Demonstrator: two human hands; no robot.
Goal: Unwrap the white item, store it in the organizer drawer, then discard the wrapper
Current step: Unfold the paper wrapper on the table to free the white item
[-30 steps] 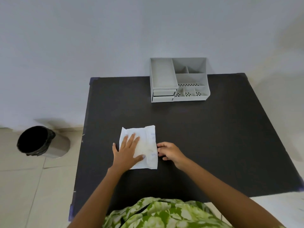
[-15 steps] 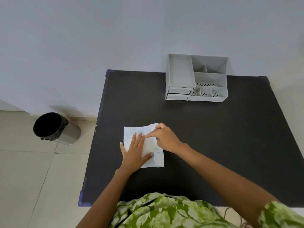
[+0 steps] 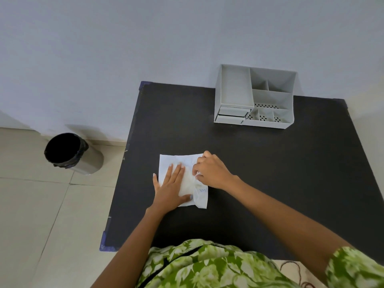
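White wrapper — one; two hands: left flat, right pinching.

Lighting: soft, even, moderately bright; source not visible. Shadows: faint, diffuse one on the wall behind the bin; a soft one on the black tabletop below the organizer. Glare: none; tabletop matte. Distortion: wide-angle, tabletop edges splay outward. Focus: centre sharp; green sleeve at bottom right is blurred.
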